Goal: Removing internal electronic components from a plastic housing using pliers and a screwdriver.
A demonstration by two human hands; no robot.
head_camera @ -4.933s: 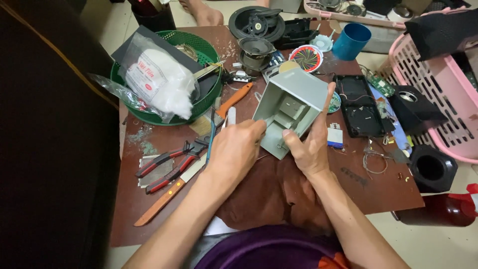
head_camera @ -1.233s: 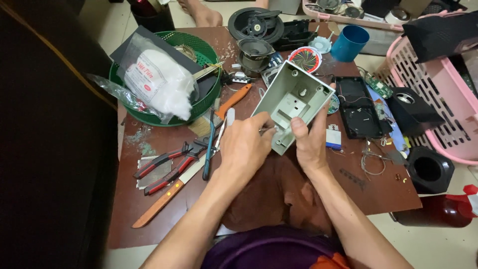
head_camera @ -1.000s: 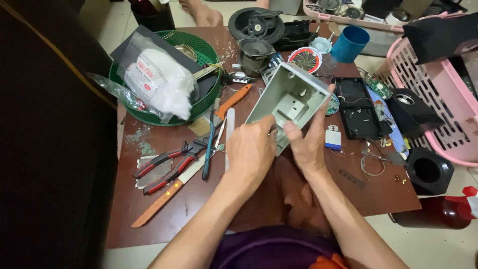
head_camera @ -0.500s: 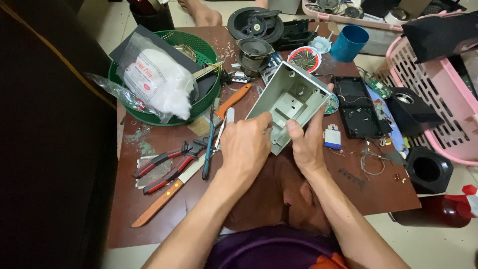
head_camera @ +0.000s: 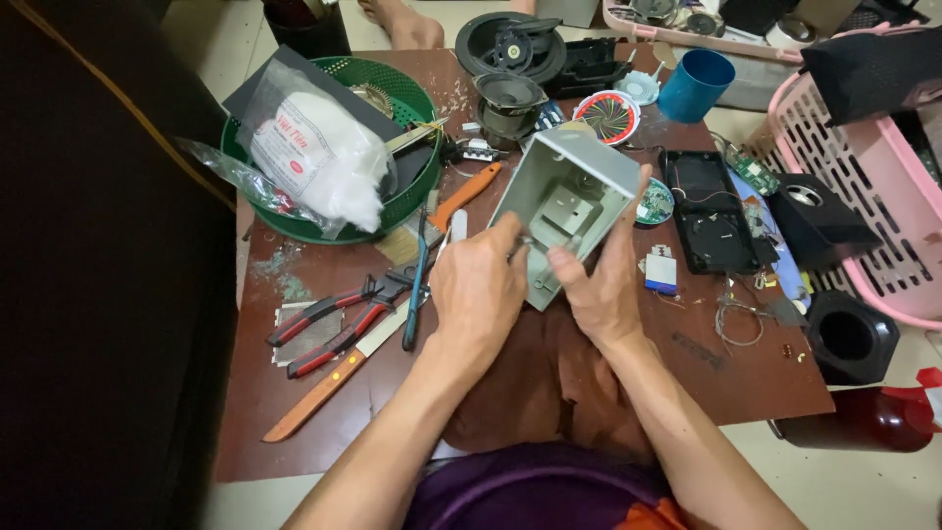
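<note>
I hold a grey open plastic housing (head_camera: 567,206) tilted above a low brown table (head_camera: 294,412), its hollow side facing me. My right hand (head_camera: 603,280) grips its right wall, thumb at the lower edge of the opening. My left hand (head_camera: 479,285) is at its lower left edge, fingers pinched close to the opening; what they pinch is too small to tell. A brown cloth (head_camera: 549,378) lies under my wrists.
Left of my hands lie red-handled pliers (head_camera: 334,319), a knife with a wooden handle (head_camera: 329,388) and a blue-handled tool (head_camera: 417,285). A green basket (head_camera: 392,98) holds a white bag. Speaker parts (head_camera: 510,98), a blue cup (head_camera: 695,86), a black case (head_camera: 711,211) and a pink basket (head_camera: 863,226) stand at the back and right.
The housing has been turned and tipped slightly in my hands; my left fingers have shifted along its lower left edge toward the opening. Things on the table have not moved.
</note>
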